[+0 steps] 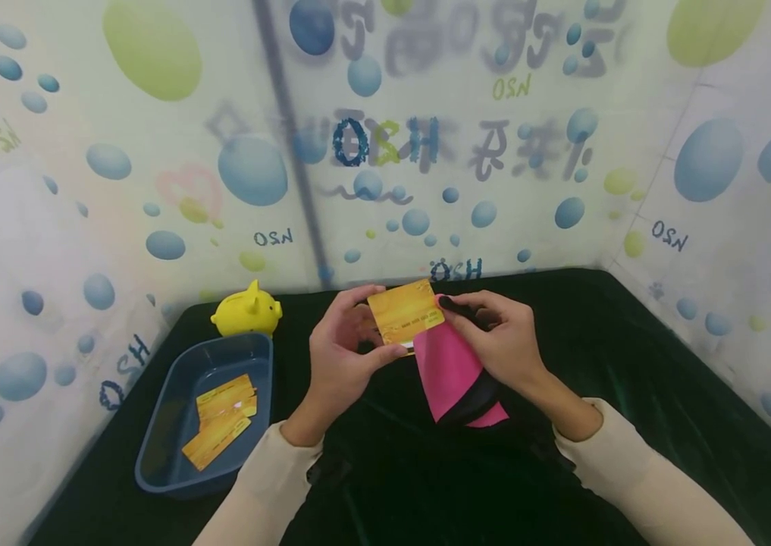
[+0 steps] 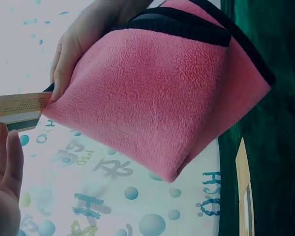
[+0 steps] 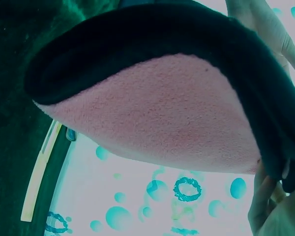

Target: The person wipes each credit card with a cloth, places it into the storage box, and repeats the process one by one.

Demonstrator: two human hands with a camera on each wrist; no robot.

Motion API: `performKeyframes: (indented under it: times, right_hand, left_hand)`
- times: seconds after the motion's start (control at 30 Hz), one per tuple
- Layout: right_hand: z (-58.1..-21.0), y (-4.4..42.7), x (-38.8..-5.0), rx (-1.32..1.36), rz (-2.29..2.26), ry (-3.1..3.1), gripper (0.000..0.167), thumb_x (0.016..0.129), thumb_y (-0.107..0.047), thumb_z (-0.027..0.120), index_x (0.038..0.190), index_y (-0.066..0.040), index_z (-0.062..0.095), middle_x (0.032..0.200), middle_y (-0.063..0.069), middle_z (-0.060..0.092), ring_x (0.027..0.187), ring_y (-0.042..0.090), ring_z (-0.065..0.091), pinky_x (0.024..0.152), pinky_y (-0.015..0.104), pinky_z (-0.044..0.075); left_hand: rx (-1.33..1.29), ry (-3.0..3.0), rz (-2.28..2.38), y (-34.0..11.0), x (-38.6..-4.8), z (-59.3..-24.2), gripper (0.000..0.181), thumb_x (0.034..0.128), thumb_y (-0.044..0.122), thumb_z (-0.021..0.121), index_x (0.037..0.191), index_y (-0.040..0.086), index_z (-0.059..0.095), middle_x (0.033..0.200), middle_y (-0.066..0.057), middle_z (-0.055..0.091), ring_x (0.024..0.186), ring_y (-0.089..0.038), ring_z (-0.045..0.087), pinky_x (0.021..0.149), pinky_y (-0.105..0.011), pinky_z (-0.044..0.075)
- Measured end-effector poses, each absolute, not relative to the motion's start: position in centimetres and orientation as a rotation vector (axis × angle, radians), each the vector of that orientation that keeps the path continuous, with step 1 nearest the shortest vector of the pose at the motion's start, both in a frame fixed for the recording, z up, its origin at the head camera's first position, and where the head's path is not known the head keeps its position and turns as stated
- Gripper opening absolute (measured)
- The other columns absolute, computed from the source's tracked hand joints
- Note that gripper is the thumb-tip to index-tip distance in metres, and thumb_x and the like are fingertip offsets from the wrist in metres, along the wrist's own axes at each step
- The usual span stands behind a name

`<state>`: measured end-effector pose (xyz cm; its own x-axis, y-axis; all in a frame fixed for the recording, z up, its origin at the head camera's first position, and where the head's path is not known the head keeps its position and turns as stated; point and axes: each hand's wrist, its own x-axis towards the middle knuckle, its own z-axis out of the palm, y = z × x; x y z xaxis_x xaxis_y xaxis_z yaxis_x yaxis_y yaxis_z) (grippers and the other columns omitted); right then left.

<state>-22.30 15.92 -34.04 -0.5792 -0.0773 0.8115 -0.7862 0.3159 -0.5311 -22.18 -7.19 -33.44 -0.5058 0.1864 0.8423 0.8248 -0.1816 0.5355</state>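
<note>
In the head view my left hand point(image 1: 344, 341) holds a gold card point(image 1: 404, 311) between thumb and fingers, its printed face toward me. My right hand point(image 1: 504, 337) pinches a pink cloth point(image 1: 449, 368) with a black border, close against the card's right edge. The cloth hangs down below the fingers in loose folds. From the left wrist, the back of the card point(image 2: 17, 110) shows a dark stripe, and the fuzzy cloth point(image 2: 147, 93) spreads wide. The cloth point(image 3: 162, 108) covers much of the right wrist view.
A blue tray point(image 1: 153, 440) at the left contains several gold cards point(image 1: 217, 440). Behind it stands a yellow piggy bank point(image 1: 242, 309). Dark green cloth point(image 1: 597, 356) covers the table. A patterned curtain point(image 1: 419, 189) encloses the back and sides.
</note>
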Motion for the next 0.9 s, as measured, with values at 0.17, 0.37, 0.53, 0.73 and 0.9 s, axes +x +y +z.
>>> performKeyframes:
  times: [0.17,0.37,0.53,0.73,0.9]
  right_hand:
    - [-34.0,16.0,-22.3,0.772,1.297,-1.895,0.026,0.08,0.006,0.078,0.104,-0.002,0.074,0.096,0.01,0.074,0.063,0.011,0.064,0.055,0.02,0.053]
    - [-33.5,16.1,-21.8,0.76,1.289,-1.887,0.026,0.08,0.008,0.077,0.103,-0.001,0.074,0.096,0.011,0.074,0.067,0.013,0.066,0.06,0.021,0.056]
    - [-33.1,16.1,-21.4,0.775,1.294,-1.877,0.028,0.079,0.01,0.076,0.104,-0.001,0.074,0.096,0.011,0.074,0.069,0.013,0.067,0.061,0.021,0.057]
    - [-32.7,15.8,-20.8,0.808,1.308,-1.858,0.029,0.078,0.012,0.076,0.104,0.0,0.073,0.095,0.011,0.074,0.068,0.014,0.067,0.059,0.022,0.056]
    - [-32.4,15.5,-20.4,0.841,1.299,-1.839,0.031,0.076,0.014,0.075,0.104,0.0,0.073,0.092,0.01,0.073,0.063,0.013,0.064,0.057,0.021,0.055]
  left_hand:
    - [-1.145,-1.565,-1.734,-7.2,-22.1,-33.5,0.072,0.0812,0.034,0.08,0.125,-0.013,0.048,0.123,-0.026,0.057,0.088,-0.018,0.063,0.068,-0.021,0.057]
    - [-1.118,-1.534,-1.737,-7.2,-22.4,-33.5,0.075,0.0795,0.037,0.08,0.124,-0.013,0.048,0.121,-0.019,0.057,0.085,-0.017,0.06,0.066,-0.02,0.055]
    - [-1.101,-1.559,-1.736,-7.2,-22.5,-33.7,0.076,0.0788,0.037,0.08,0.125,-0.013,0.047,0.123,-0.025,0.052,0.09,-0.018,0.062,0.067,-0.022,0.056]
    - [-1.086,-1.605,-1.71,-7.0,-22.7,-34.0,0.073,0.0793,0.038,0.079,0.126,-0.01,0.051,0.122,-0.023,0.053,0.095,-0.02,0.063,0.069,-0.024,0.058]
    - [-1.087,-1.638,-1.696,-6.8,-22.8,-34.2,0.073,0.0789,0.041,0.078,0.126,-0.009,0.053,0.12,-0.021,0.054,0.095,-0.021,0.064,0.068,-0.023,0.058]
